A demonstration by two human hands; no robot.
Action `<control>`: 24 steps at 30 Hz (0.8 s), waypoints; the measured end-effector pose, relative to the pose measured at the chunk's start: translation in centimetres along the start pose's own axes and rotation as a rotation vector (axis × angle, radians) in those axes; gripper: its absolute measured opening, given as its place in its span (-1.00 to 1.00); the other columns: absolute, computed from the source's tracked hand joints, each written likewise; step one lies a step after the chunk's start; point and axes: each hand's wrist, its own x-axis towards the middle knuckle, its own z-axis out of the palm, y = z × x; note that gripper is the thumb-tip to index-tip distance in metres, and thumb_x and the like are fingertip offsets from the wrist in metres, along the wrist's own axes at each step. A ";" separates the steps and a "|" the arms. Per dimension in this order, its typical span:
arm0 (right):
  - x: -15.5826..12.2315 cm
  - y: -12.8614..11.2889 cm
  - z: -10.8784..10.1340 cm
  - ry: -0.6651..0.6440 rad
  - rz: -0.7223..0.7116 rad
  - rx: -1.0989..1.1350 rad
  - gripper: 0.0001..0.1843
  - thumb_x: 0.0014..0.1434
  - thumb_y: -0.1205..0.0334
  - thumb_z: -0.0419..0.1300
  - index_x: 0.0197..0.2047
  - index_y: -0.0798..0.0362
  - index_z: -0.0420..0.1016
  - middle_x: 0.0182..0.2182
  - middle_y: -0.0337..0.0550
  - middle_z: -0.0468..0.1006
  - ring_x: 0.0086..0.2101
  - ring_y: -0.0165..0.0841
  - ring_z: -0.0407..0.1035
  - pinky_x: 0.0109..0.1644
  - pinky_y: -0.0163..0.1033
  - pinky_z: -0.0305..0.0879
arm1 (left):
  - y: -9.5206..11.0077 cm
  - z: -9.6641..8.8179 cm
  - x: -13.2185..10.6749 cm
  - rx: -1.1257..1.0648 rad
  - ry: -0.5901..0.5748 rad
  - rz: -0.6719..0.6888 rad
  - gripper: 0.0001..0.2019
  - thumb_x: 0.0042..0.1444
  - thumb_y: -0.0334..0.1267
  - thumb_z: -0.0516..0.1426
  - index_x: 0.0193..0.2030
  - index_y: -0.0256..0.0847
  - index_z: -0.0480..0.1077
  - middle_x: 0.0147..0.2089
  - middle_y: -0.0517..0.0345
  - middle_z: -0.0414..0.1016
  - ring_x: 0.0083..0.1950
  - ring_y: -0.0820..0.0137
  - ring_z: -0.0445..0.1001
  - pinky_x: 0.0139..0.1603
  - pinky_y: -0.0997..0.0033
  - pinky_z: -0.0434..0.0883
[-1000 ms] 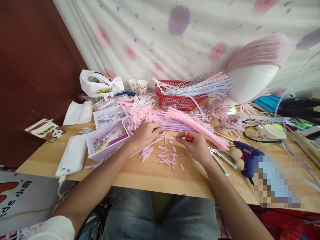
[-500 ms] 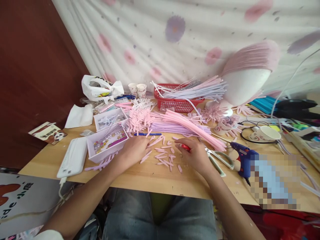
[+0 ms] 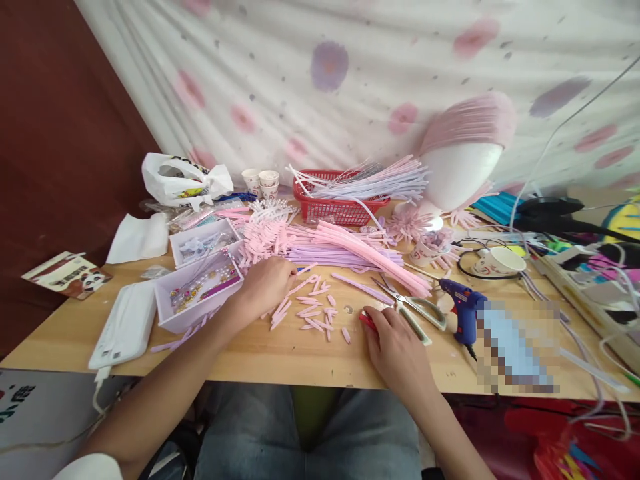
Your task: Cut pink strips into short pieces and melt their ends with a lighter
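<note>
My left hand (image 3: 267, 283) is closed at the front of a heap of pink fuzzy bundles (image 3: 265, 241); whatever its fingers hold is hidden. My right hand (image 3: 400, 343) rests low over the table with its fingers curled round a small red object (image 3: 368, 321), mostly covered. Between the hands lie several short pink chenille pieces (image 3: 310, 312) with pointed ends. Scissors (image 3: 413, 307) with pale green handles lie open just beyond my right hand, touching or close to a purple chenille stem (image 3: 361, 288). Long pink stems (image 3: 370, 257) lie across purple stems (image 3: 340, 257) behind.
White boxes (image 3: 200, 313) of beads and a power bank (image 3: 123, 327) are at left. A red basket (image 3: 340, 212) of stems stands at the back. A blue glue gun (image 3: 465, 310), paper cup (image 3: 497, 262) and white head form (image 3: 463, 173) are at right.
My right hand has drawn back from the short pieces towards the table's front edge, keeping the red object. My left hand has moved up towards the pink heap. The view has shifted right.
</note>
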 end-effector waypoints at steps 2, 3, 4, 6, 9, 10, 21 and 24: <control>0.2 -0.6 0.3 -0.001 -0.024 -0.048 -0.70 0.42 0.22 -0.03 -0.02 0.06 0.51 -0.28 0.00 0.51 -0.27 -0.17 0.40 -0.23 -0.16 0.24 | 0.0 -0.4 0.5 -0.043 0.031 0.015 -0.76 0.24 -0.28 0.10 -0.23 -0.17 0.64 -0.26 -0.04 0.65 -0.21 0.23 0.58 -0.19 0.38 0.34; 0.3 -0.8 0.3 0.000 -0.037 -0.063 -0.71 0.42 0.24 -0.02 -0.01 0.07 0.51 -0.28 0.01 0.50 -0.26 -0.16 0.39 -0.22 -0.15 0.24 | 0.0 -0.6 0.8 -0.074 0.048 0.027 -0.76 0.23 -0.29 0.10 -0.21 -0.17 0.64 -0.26 -0.03 0.65 -0.22 0.24 0.57 -0.20 0.39 0.33; 0.4 -0.9 0.3 0.004 -0.050 -0.070 -0.72 0.41 0.24 0.00 -0.01 0.07 0.51 -0.28 0.01 0.50 -0.25 -0.15 0.38 -0.19 -0.13 0.25 | 0.0 -0.8 1.0 -0.113 0.062 0.039 -0.76 0.23 -0.29 0.10 -0.21 -0.18 0.63 -0.27 0.00 0.65 -0.24 0.26 0.56 -0.22 0.39 0.31; 0.4 -0.8 0.0 0.016 -0.077 -0.063 -0.73 0.38 0.23 0.06 0.02 0.08 0.52 -0.23 0.04 0.52 -0.20 -0.11 0.38 -0.13 -0.09 0.27 | -0.1 -1.3 1.5 -0.218 0.070 0.060 -0.76 0.22 -0.27 0.11 -0.21 -0.21 0.63 -0.32 0.05 0.64 -0.30 0.30 0.53 -0.26 0.40 0.28; 0.7 -0.2 -0.7 0.082 -0.105 0.018 -0.73 0.34 0.20 0.14 0.03 0.10 0.54 -0.14 0.06 0.54 -0.12 -0.08 0.39 -0.06 -0.05 0.29 | -0.5 -1.5 2.2 -0.405 -0.013 0.094 -0.75 0.19 -0.21 0.12 -0.29 -0.24 0.62 -0.40 0.13 0.60 -0.37 0.36 0.47 -0.32 0.42 0.24; 1.1 0.0 -1.0 0.114 -0.110 0.058 -0.75 0.34 0.22 0.14 0.00 0.10 0.55 -0.14 0.05 0.55 -0.12 -0.09 0.40 -0.05 -0.06 0.30 | -0.6 -1.4 2.3 -0.457 -0.056 0.108 -0.75 0.17 -0.19 0.13 -0.32 -0.25 0.62 -0.41 0.14 0.59 -0.38 0.36 0.46 -0.32 0.42 0.25; 10.2 -5.3 -0.1 -0.315 -0.385 -0.042 -0.80 0.31 0.38 0.16 -0.18 0.06 0.64 -0.26 0.01 0.56 -0.19 -0.20 0.43 -0.16 -0.19 0.24 | -1.6 0.3 2.6 -0.971 -0.152 -0.052 -0.75 0.07 -0.10 0.23 -0.41 -0.28 0.50 -0.47 0.16 0.49 -0.54 0.54 0.26 -0.52 0.53 0.16; 10.5 -6.1 0.5 -0.335 -0.418 -0.100 -0.81 0.27 0.44 0.16 -0.19 0.10 0.62 -0.21 0.09 0.55 -0.17 -0.17 0.42 -0.15 -0.18 0.26 | -1.6 0.1 2.6 -1.149 -0.102 -0.109 -0.75 0.05 -0.11 0.27 -0.39 -0.29 0.45 -0.46 0.14 0.48 -0.55 0.57 0.28 -0.56 0.58 0.14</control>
